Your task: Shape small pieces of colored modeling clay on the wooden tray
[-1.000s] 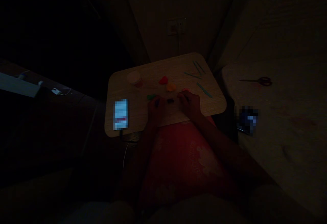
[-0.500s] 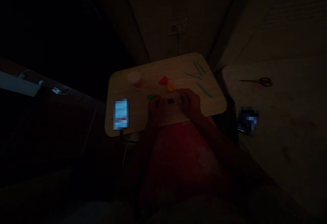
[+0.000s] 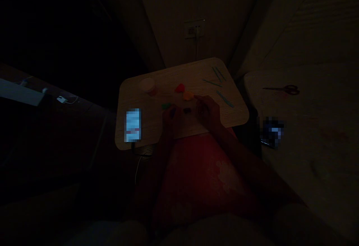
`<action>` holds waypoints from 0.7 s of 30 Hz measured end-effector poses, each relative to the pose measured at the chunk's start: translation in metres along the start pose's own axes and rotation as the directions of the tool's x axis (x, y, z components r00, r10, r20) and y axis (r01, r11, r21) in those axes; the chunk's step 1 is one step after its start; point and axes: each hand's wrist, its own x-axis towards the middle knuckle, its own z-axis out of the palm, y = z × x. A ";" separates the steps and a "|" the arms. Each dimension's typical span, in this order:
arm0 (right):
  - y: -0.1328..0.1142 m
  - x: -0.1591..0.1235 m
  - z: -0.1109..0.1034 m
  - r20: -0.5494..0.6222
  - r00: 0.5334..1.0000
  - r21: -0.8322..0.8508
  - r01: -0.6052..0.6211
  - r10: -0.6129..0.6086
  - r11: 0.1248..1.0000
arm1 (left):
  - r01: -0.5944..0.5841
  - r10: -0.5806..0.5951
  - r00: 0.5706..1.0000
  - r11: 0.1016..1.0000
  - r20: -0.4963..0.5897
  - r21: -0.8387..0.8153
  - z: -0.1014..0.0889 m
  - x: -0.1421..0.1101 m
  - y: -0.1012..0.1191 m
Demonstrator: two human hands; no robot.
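Note:
The scene is very dark. Over the near edge of a small wooden-topped table (image 3: 157,126), my left hand (image 3: 169,122) is curled round a dark lump of what looks like modelling clay (image 3: 173,112). A green lump (image 3: 166,105) lies just beyond its fingers. My right hand (image 3: 209,112) has bent fingers, and its fingertips are beside an orange lump (image 3: 187,95); whatever they pinch is too dark to make out. Between the hands a small dark piece (image 3: 187,110) rests on the tabletop. A red lump (image 3: 180,88) touches or nearly touches the orange one.
A lidded tub (image 3: 147,86) stands at the back left, and a lit phone (image 3: 132,125) lies at the front left. Several thin bluish strips (image 3: 218,74) and a thicker strip (image 3: 224,99) are at the right. Scissors (image 3: 290,89) and another device (image 3: 272,132) lie on the surface beyond.
My right hand's fingers have drawn in and bent more beside the orange lump. The left hand is nearly still, and the lumps stay in place.

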 end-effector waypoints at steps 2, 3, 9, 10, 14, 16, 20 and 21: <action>0.000 -0.001 0.000 0.027 0.998 0.023 -0.053 0.052 0.998 | 0.005 -0.005 1.000 1.000 0.003 0.000 0.000 0.000 -0.001; -0.001 -0.001 0.001 0.034 0.997 0.024 -0.073 0.073 0.997 | 0.003 -0.003 1.000 1.000 0.005 -0.001 0.000 0.000 -0.001; -0.002 0.000 0.000 0.048 0.999 -0.034 -0.002 0.003 0.999 | -0.006 0.006 1.000 1.000 0.005 0.009 0.000 -0.001 0.001; -0.002 0.001 0.000 0.043 0.999 -0.040 0.013 -0.012 0.999 | -0.001 0.001 1.000 1.000 0.004 0.007 0.000 0.000 0.001; -0.004 0.002 -0.001 -0.009 1.000 -0.043 -0.014 0.013 0.999 | -0.009 0.010 1.000 1.000 0.010 -0.007 0.000 0.000 0.001; -0.005 0.001 -0.002 -0.010 0.999 -0.024 -0.046 0.046 0.999 | -0.010 0.010 1.000 1.000 0.000 -0.011 0.000 0.000 0.001; -0.002 0.000 0.000 -0.006 0.997 0.026 -0.074 0.075 0.997 | 0.013 -0.013 1.000 1.000 -0.020 -0.011 0.001 0.001 -0.002; -0.001 0.000 0.000 -0.004 0.996 0.033 -0.087 0.087 0.996 | 0.012 -0.012 1.000 1.000 -0.019 -0.012 0.001 0.001 -0.003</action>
